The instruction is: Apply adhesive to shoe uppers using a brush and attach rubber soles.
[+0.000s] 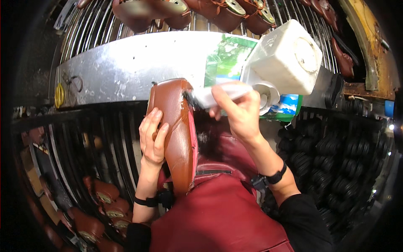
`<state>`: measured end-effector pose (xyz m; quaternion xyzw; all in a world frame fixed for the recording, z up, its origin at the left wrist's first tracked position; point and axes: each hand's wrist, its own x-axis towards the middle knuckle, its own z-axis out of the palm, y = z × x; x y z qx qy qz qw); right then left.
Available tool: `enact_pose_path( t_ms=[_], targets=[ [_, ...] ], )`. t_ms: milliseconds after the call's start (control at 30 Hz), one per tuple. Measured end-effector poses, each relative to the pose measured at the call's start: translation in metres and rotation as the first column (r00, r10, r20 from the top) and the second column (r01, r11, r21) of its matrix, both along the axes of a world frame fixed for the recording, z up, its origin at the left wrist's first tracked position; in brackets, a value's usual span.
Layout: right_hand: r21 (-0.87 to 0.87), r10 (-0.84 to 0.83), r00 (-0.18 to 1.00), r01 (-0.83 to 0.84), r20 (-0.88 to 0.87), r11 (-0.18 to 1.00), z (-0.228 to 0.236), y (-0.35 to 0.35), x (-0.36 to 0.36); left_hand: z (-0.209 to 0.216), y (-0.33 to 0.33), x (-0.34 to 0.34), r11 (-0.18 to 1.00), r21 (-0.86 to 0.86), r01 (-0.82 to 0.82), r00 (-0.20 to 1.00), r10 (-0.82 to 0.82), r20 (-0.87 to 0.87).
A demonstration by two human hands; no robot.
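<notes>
A brown leather shoe upper (171, 133) stands toe down against my red apron, its heel end near the bench edge. My left hand (153, 136) is wrapped around its left side. A pinkish-red band runs along its right edge. In my right hand (240, 110) is a brush (206, 95) with a pale handle and dark bristles, blurred by motion. The bristles touch the shoe's edge near the heel. Just beyond that hand, a white plastic jug (280, 58) lies tilted on the bench, its round opening (267, 97) facing me.
A metal bench (126, 63) spans the front, with a green printed sheet (224, 52) under the jug. Yellow-handled scissors (60, 93) rest at its left end. Brown shoes (228, 14) stand on rollers behind; more shoes (105, 191) are lower left. Black soles (331, 151) are stacked at right.
</notes>
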<state>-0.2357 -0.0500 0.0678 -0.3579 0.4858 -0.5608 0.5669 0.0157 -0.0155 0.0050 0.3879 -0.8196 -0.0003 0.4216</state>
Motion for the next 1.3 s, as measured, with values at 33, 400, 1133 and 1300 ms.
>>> enact_pose_path(
  t_ms=[33, 400, 1133, 1300],
  targets=[
    [0.047, 0.063, 0.998, -0.063, 0.006, 0.997, 0.009, 0.017, -0.005, -0.001, -0.002, 0.000, 1.000, -0.004, 0.016, 1.000, -0.016, -0.007],
    [-0.417, 0.432, 0.814, -0.573, -0.387, 0.706, 0.066, 0.133, -0.006, 0.007, -0.002, -0.006, 1.000, -0.005, 0.001, 1.000, -0.001, 0.003],
    [-0.592, 0.164, 0.847, -0.479, -0.505, 0.649, 0.142, 0.028, -0.037, 0.125, -0.059, -0.037, 0.897, 0.434, -0.091, 0.996, 0.085, 0.033],
    [-0.685, 0.089, 0.882, -0.420, -0.463, 0.596, 0.133, -0.019, -0.044, 0.135, -0.095, -0.028, 0.840, 0.532, 0.110, 0.993, -0.072, -0.092]
  ],
)
